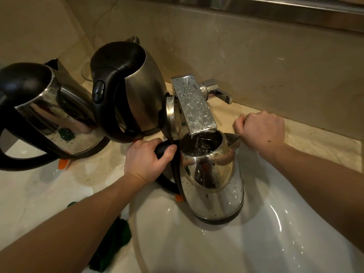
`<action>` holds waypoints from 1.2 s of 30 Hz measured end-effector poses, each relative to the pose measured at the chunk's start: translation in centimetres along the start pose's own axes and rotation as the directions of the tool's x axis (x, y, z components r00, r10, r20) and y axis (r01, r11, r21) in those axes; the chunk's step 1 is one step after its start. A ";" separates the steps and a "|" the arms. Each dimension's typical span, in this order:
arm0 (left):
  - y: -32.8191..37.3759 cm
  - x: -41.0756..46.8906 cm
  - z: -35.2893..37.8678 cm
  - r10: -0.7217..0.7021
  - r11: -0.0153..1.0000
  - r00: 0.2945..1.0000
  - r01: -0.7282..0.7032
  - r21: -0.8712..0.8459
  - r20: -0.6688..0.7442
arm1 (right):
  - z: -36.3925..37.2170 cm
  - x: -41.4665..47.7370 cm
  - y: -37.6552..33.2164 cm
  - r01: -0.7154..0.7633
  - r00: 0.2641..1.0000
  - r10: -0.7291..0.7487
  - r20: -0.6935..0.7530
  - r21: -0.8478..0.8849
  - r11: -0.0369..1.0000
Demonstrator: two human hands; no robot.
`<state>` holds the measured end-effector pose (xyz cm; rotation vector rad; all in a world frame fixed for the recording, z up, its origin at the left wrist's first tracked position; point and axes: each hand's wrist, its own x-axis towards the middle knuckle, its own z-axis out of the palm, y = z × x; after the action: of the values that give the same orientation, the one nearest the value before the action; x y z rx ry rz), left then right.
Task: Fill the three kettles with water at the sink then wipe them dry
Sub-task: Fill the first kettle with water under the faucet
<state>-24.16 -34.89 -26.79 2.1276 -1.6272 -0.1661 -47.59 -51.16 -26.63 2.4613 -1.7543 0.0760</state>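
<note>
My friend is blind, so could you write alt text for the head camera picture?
A person's left hand grips the black handle of a steel kettle, lid open, at a white sink under a running faucet. The right hand is curled beside its spout; two more kettles stand on the counter.

- Dim, warm yellowish light, seemingly from overhead.
- White glare streaks on the wet sink basin (275, 229); sharp highlights on the nearest steel kettle (214, 182).
- Wide-angle bending toward the edges.
- Green cloth (116, 239) at the bottom looks soft, blurred.
</note>
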 end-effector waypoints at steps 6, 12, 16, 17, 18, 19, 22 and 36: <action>0.2 -0.1 -0.1 -0.005 1.000 1.000 0.005 0.021 -0.003 | 0.1 0.0 0.2 0.004 1.000 -0.004 -0.009 0.006 1.000; 0.1 0.0 -0.1 -0.007 1.000 1.000 0.007 0.013 0.009 | 0.0 0.2 0.5 -0.018 1.000 0.018 -0.005 0.069 0.997; 0.0 0.0 0.0 -0.010 1.000 1.000 0.010 -0.001 0.024 | -0.3 0.4 0.4 -0.146 0.989 0.145 0.024 0.285 0.947; 0.0 0.0 0.0 -0.009 1.000 1.000 0.009 0.001 0.025 | -0.4 0.4 0.4 -0.184 0.982 0.182 0.042 0.376 0.908; 0.0 0.0 0.0 -0.008 1.000 1.000 0.008 0.004 0.023 | -0.6 0.4 0.4 -0.216 0.975 0.210 0.066 0.469 0.856; 0.0 0.0 0.0 -0.006 1.000 1.000 0.005 0.008 0.020 | -1.0 0.4 0.4 -0.239 0.970 0.226 0.093 0.558 0.795; 0.1 -0.1 -0.1 -0.001 1.000 1.000 0.001 0.010 0.013 | -2.9 0.8 -0.4 -0.252 0.965 0.227 0.132 0.712 0.655; -0.1 0.0 0.0 -0.011 1.000 0.999 0.011 -0.001 0.039 | -8.0 3.1 -5.7 -0.222 0.958 0.217 0.185 0.962 0.156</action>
<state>-24.09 -34.84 -26.82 2.1458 -1.6375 -0.2133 -40.94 -51.27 -18.74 2.6824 -2.5425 1.8433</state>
